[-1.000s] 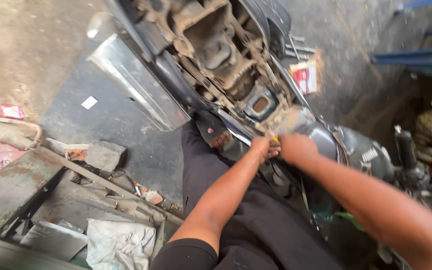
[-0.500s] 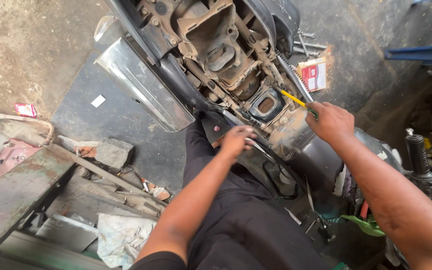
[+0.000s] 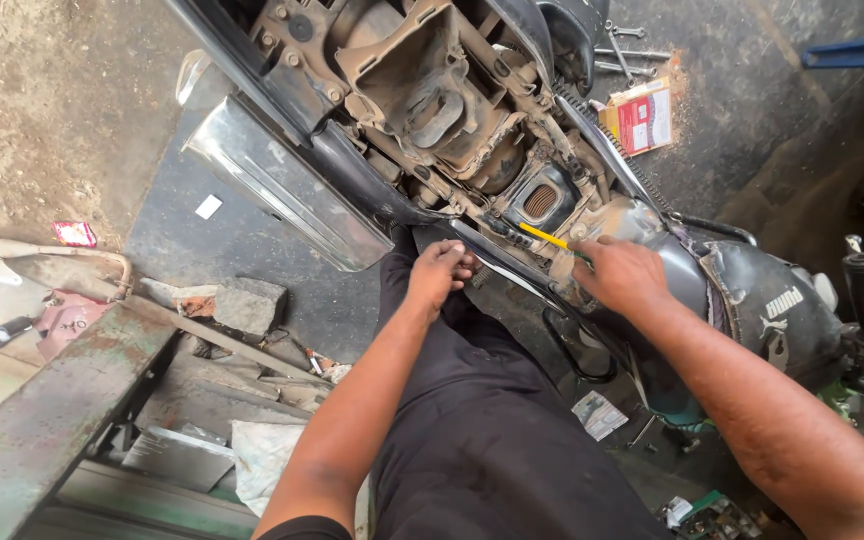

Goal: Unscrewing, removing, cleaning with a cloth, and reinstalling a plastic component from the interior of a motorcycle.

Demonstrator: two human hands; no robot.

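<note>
Right hand (image 3: 624,275) grips a yellow screwdriver (image 3: 544,236), tip at the scooter's (image 3: 422,100) exposed filter housing (image 3: 540,200). Left hand (image 3: 438,272) rests curled, empty (on the thigh). Risk: unbraced tip may slip off grimy metal

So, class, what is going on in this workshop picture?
A person in black trousers works at a scooter with its covers stripped off, seen from above. The right hand holds a thin yellow-handled tool against the dusty engine parts. The left hand rests closed by the knee, near the frame's lower edge. A chrome exhaust pipe lies alongside, and a red-and-yellow box sits on the floor beyond.
</note>
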